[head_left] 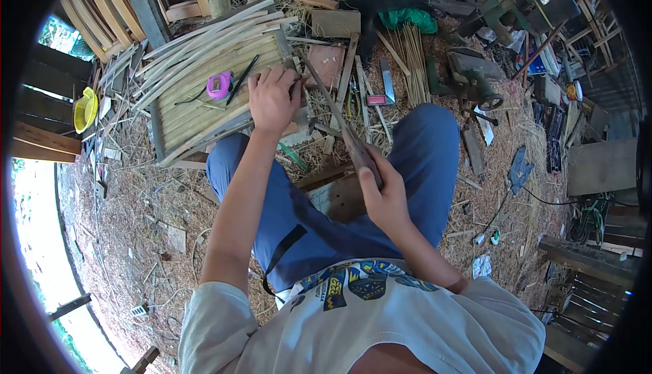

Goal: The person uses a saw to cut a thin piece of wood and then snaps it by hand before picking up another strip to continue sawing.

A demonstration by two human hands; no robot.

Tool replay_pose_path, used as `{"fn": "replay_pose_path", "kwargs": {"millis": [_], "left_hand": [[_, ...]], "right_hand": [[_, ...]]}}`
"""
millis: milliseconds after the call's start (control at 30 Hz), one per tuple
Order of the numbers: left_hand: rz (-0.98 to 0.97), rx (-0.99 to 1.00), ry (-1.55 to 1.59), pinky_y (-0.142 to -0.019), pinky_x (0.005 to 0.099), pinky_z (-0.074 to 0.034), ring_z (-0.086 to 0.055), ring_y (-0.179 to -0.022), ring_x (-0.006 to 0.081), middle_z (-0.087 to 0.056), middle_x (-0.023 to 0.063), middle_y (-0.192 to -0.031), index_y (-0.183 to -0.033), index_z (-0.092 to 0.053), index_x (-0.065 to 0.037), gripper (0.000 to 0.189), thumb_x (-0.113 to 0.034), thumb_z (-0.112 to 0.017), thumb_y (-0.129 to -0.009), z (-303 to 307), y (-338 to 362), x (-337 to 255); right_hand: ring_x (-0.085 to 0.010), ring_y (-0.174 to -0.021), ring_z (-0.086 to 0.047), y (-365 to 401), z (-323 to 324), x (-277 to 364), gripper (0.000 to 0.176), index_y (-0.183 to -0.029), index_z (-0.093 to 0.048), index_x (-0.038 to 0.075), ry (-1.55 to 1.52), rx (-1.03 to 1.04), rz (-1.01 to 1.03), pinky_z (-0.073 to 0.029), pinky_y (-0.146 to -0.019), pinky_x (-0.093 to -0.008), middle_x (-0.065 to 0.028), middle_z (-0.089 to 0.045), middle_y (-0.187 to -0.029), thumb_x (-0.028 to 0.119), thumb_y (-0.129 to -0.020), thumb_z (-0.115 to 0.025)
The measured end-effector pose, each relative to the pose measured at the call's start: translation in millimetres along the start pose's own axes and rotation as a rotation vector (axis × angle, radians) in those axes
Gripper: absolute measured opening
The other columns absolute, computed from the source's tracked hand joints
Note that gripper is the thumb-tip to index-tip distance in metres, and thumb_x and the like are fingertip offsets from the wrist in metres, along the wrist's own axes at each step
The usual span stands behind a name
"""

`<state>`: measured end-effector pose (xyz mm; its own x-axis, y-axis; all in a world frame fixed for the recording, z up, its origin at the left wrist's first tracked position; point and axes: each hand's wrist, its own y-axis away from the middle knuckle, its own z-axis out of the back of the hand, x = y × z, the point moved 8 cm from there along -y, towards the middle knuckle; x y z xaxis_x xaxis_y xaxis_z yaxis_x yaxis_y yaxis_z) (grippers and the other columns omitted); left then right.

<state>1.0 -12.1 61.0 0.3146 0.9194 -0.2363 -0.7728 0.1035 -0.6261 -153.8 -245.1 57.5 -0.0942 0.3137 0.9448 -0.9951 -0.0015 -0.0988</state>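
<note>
My right hand (386, 194) is wrapped round the lower end of a long, tapered, grey-brown blade (345, 126), which looks like a machete. Its narrow end points up and away to the left. My left hand (274, 99) is closed at the right edge of a slatted wooden panel (197, 119), close to the blade's far part. Something small and dark shows by its fingertips, but I cannot make out what it is. On the panel, left of that hand, lie a pink tape measure (219, 85) and a black pen (242, 79).
Thin wooden strips (210, 38) lie along the panel's far side. Beyond my knees are a metal square (387, 82), a bundle of thin sticks (411, 62) and a vise-like machine (475, 82). Shavings cover the ground (142, 238). A yellow bowl (85, 110) is far left.
</note>
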Motion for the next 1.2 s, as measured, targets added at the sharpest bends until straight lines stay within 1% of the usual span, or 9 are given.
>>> {"fn": "replay_pose_path", "kwargs": {"millis": [100,200,300,500,600,700,833,1033,1200], "left_hand": [[-0.013,0.004,0.000,-0.087,0.0448,-0.042,-0.064,-0.092,0.0275,-0.062,0.0045,-0.092,-0.090,-0.069,-0.014,0.013,-0.020,-0.080,-0.087,0,2,-2],[-0.008,-0.011,0.000,-0.087,0.0452,-0.042,-0.064,-0.092,0.0275,-0.062,0.0046,-0.091,-0.089,-0.068,-0.013,0.013,-0.020,-0.080,-0.087,1,1,0],[-0.044,-0.052,0.011,-0.087,0.0454,-0.042,-0.064,-0.092,0.0278,-0.061,0.0049,-0.092,-0.089,-0.068,-0.014,0.014,-0.020,-0.080,-0.087,3,2,-4],[0.010,0.029,0.005,-0.087,0.0452,-0.042,-0.064,-0.092,0.0282,-0.062,0.0050,-0.092,-0.090,-0.068,-0.014,0.013,-0.020,-0.080,-0.087,-2,2,1],[-0.025,-0.016,0.007,-0.087,0.0451,-0.042,-0.064,-0.093,0.0285,-0.062,0.0052,-0.092,-0.090,-0.068,-0.013,0.013,-0.021,-0.079,-0.087,2,1,-2],[0.001,0.009,0.026,-0.089,0.0447,-0.044,-0.065,-0.093,0.0281,-0.063,0.0047,-0.091,-0.093,-0.072,-0.015,0.010,-0.018,-0.080,-0.087,2,1,0],[-0.007,0.005,0.063,-0.084,0.0453,-0.047,-0.065,-0.091,0.0302,-0.064,0.0056,-0.091,-0.094,-0.072,-0.015,0.009,-0.018,-0.078,-0.089,4,0,0],[-0.008,0.061,0.130,-0.082,0.0478,-0.051,-0.067,-0.093,0.0330,-0.065,0.0068,-0.093,-0.098,-0.071,-0.014,0.011,-0.020,-0.077,-0.091,2,-5,10],[-0.006,0.025,0.225,-0.085,0.0478,-0.053,-0.067,-0.096,0.0339,-0.067,0.0069,-0.096,-0.101,-0.072,-0.013,0.016,-0.020,-0.080,-0.088,4,-3,15]], "right_hand": [[-0.0245,-0.097,-0.074,-31,-16,3,0.052,-0.148,-0.058,-0.005,-0.018,0.048,-0.086,-0.056,-0.090,-0.0358,-0.0216,-0.076,-0.112,0.023,-0.105,-0.062],[-0.0246,-0.099,-0.074,-22,-13,7,0.052,-0.148,-0.058,-0.005,-0.024,0.069,-0.119,-0.055,-0.091,-0.0357,-0.0213,-0.076,-0.112,0.024,-0.105,-0.062],[-0.0263,-0.097,-0.073,-1,-2,4,0.051,-0.148,-0.059,-0.004,-0.026,0.032,-0.076,-0.055,-0.090,-0.0367,-0.0210,-0.075,-0.108,0.025,-0.106,-0.061],[-0.0245,-0.098,-0.074,-46,-27,-9,0.052,-0.150,-0.058,-0.002,0.014,0.029,-0.017,-0.055,-0.092,-0.0354,-0.0217,-0.075,-0.109,0.026,-0.106,-0.060],[-0.0231,-0.108,-0.073,-13,-11,3,0.054,-0.152,-0.056,-0.004,-0.016,0.096,-0.155,-0.053,-0.097,-0.0351,-0.0215,-0.075,-0.119,0.024,-0.107,-0.061],[-0.0221,-0.117,-0.069,8,4,-16,0.054,-0.153,-0.054,-0.006,-0.149,0.054,-0.175,-0.051,-0.104,-0.0348,-0.0203,-0.072,-0.131,0.021,-0.107,-0.061],[-0.0213,-0.126,-0.065,0,8,-22,0.054,-0.154,-0.052,-0.008,-0.241,0.012,-0.188,-0.047,-0.110,-0.0345,-0.0193,-0.069,-0.140,0.018,-0.107,-0.061],[-0.0200,-0.124,-0.065,-20,-8,-17,0.054,-0.153,-0.053,-0.008,-0.228,0.052,-0.131,-0.048,-0.108,-0.0338,-0.0199,-0.070,-0.136,0.019,-0.107,-0.061],[-0.0155,-0.105,-0.068,-31,-19,-17,0.054,-0.153,-0.055,-0.007,-0.184,0.094,-0.173,-0.053,-0.095,-0.0325,-0.0161,-0.075,-0.121,0.020,-0.107,-0.063]]}}
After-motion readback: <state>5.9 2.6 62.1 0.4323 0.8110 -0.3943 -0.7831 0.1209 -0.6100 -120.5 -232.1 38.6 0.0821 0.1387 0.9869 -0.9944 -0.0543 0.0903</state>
